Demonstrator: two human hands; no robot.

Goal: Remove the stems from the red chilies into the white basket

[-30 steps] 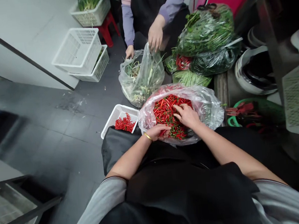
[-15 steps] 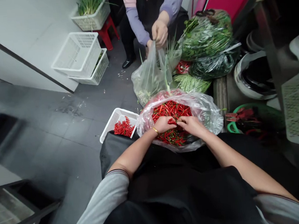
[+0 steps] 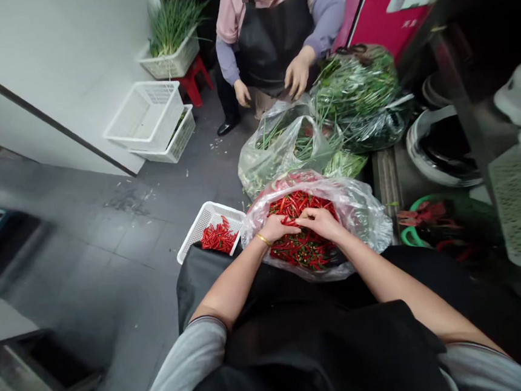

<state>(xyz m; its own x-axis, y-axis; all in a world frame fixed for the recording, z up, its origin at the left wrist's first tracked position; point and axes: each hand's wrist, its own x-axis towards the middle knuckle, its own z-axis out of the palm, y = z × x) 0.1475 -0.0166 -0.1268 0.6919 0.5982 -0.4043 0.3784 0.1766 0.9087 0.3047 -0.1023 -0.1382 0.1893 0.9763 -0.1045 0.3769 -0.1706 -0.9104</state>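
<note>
A clear plastic bag [image 3: 365,223] full of red chili peppers [image 3: 304,252] with green stems rests open before me. Over the chilies, my left hand [image 3: 276,228] is closed on a few red chili peppers [image 3: 289,221], their tips poking out between thumb and fingers. My right hand [image 3: 320,222] meets it from the right, thumb and forefinger pinched at a chili; its exact hold is too small to make out. To the left of the bag, a white plastic basket [image 3: 191,238] holds a pile of red chilies [image 3: 219,235] without visible stems.
Opposite sits a co-worker [image 3: 274,36] behind a bag of green onions [image 3: 257,159]. Bagged greens [image 3: 355,84] are heaped at the right, near a white bucket [image 3: 422,163] and a green basin [image 3: 410,236]. White crates [image 3: 144,117] stand by the wall.
The co-worker's hands have let go of the green onion bag and moved apart; the bag has sagged down. My hands stay together over the chilies, slightly shifted. The view has tilted up a little.
</note>
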